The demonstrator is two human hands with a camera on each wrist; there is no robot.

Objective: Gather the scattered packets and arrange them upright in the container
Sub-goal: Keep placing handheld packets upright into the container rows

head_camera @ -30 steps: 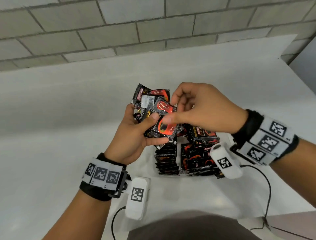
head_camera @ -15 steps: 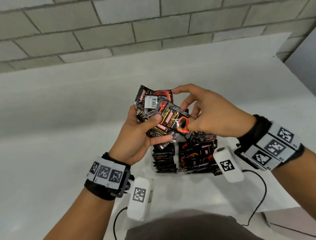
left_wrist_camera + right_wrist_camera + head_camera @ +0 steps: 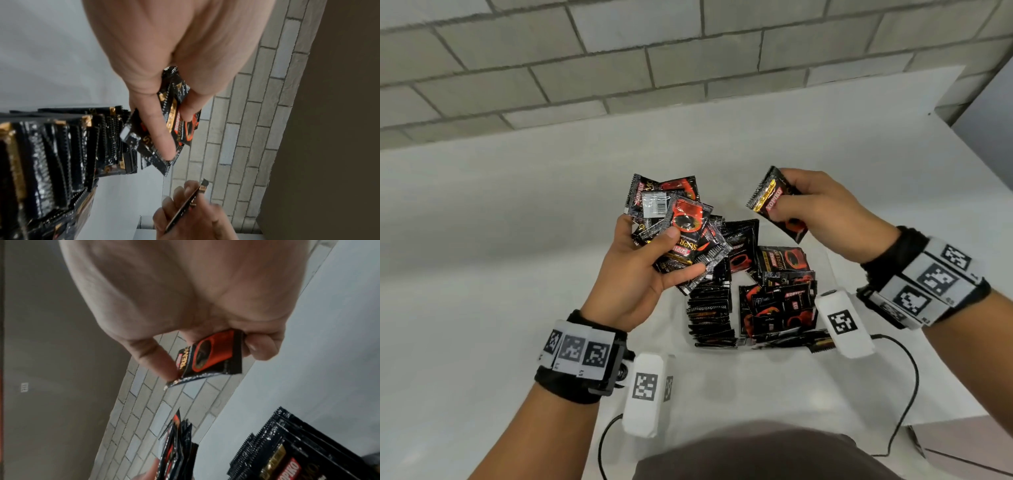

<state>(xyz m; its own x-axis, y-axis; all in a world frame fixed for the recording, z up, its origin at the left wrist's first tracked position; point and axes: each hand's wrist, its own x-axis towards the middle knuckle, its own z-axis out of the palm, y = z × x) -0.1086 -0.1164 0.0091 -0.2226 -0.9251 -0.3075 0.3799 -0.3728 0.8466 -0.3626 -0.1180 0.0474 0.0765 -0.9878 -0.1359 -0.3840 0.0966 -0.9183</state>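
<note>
My left hand [image 3: 654, 260] grips a fanned bunch of black-and-red packets [image 3: 681, 226] above the table, thumb on top; the left wrist view shows the bunch of packets [image 3: 176, 123] between thumb and fingers. To the right and apart from it, my right hand [image 3: 804, 209] pinches a single packet [image 3: 774, 202]; in the right wrist view that single packet [image 3: 213, 356] sits between thumb and curled fingers. Below both hands a clear container [image 3: 825, 263] holds several packets [image 3: 712, 308] standing on edge in a row, with others [image 3: 780, 301] lying loosely on the right side.
The container stands on a white table [image 3: 500, 240] that ends at a grey block wall [image 3: 619, 61]. The table's right edge [image 3: 962, 113] drops off beside a darker surface. Cables [image 3: 907, 387] trail from the wrist cameras near the front edge.
My right hand has drawn one packet off the bunch and carried it right and up, away from the left hand. The left hand keeps hold of the bunch.
</note>
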